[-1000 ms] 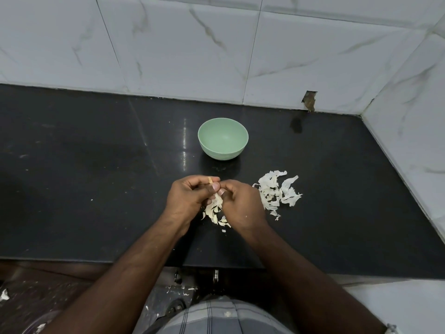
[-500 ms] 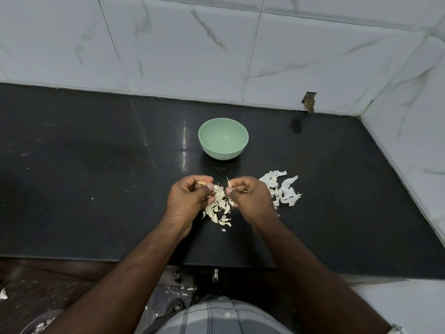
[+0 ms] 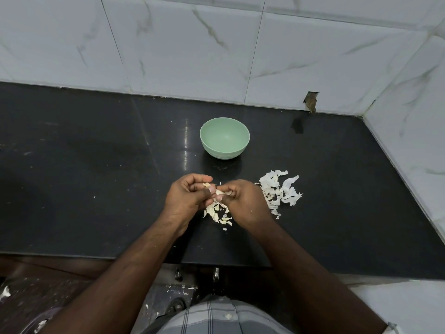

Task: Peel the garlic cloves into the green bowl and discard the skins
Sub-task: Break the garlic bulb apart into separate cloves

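**Peeling a clove just short of the green bowl**

The step in hand looks like stripping skin from one garlic clove [image 3: 218, 191], held between both hands on the near side of the green bowl [image 3: 224, 138]. The left hand [image 3: 187, 197] has its fingers curled, thumb and fingertips pinching the pale clove; the right hand [image 3: 243, 201] is curled too, pinching at the clove's other end, probably on a flap of skin, though the exact contact is too small to tell. The two hands meet nearly knuckle to knuckle, wrists low over the black counter [image 3: 96, 189], forearms converging from the near edge.

Beneath the hands, nearer than the bowl, lies a small heap of garlic cloves [image 3: 218, 214]. To the right of the bowl and nearer lies a pile of white skins [image 3: 280, 189], apart from the cloves. The bowl looks empty as far as its inside shows, so the task seems early.

Next, the skin needs pulling free and dropping with the pile, then the bare clove carried forward into the bowl.
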